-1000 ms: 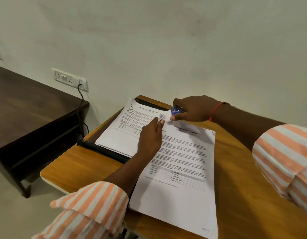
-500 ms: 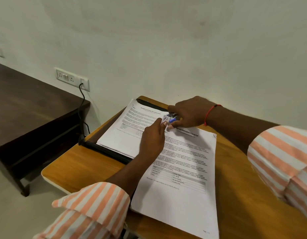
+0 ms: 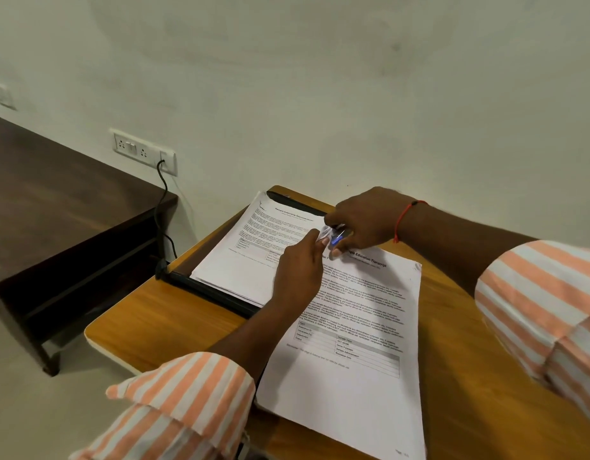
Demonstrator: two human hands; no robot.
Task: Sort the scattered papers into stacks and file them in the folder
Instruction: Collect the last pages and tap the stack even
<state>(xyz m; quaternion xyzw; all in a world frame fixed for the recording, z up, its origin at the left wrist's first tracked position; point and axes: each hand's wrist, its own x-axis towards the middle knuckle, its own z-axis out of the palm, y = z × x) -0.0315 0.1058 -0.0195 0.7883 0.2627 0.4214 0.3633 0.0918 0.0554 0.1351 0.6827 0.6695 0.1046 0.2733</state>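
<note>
A stack of printed sheets headed "Education Transcript" (image 3: 360, 330) lies on the wooden desk. My left hand (image 3: 300, 273) pinches its raised top-left corner. My right hand (image 3: 363, 220) grips a small blue stapler (image 3: 336, 234) right at that corner, touching the paper. A second stack of printed papers (image 3: 254, 250) rests on an open black folder (image 3: 207, 292) to the left, partly under the transcript stack.
The wooden desk (image 3: 469, 376) stands against a pale wall. A dark wooden table (image 3: 55, 207) is on the left, lower down. A wall socket (image 3: 144, 151) has a black cable (image 3: 161, 200) hanging from it beside the folder's corner.
My right hand has brought the blue stapler down and leftward onto the corner that my left hand holds up. The papers and the folder stay in place.
</note>
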